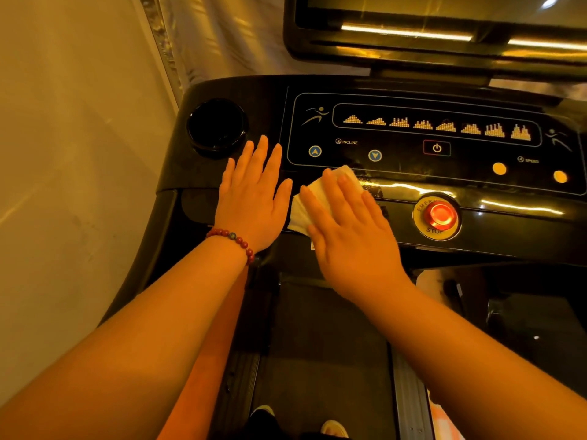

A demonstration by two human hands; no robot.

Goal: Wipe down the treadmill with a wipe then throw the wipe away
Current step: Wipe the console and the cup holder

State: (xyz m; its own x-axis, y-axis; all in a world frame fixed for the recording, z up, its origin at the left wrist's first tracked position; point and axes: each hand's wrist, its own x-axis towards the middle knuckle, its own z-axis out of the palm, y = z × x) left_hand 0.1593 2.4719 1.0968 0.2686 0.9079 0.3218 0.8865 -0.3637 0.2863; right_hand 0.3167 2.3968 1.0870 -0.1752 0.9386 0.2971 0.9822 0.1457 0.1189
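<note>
The treadmill's glossy black console (413, 185) fills the upper middle of the view, with incline arrows, a power button and program icons. A white wipe (313, 201) lies flat on the console's lower edge, below the incline buttons. My right hand (349, 230) presses on the wipe with straight fingers, covering most of it. My left hand (254, 192), with a red bead bracelet at the wrist, rests flat on the console just left of the wipe, fingers spread and holding nothing.
A round cup holder (217, 127) sits at the console's left end. A red emergency stop button (440, 215) is right of the wipe. A dark screen (444, 23) rises behind the console. The running belt (327, 344) lies below; a pale wall is to the left.
</note>
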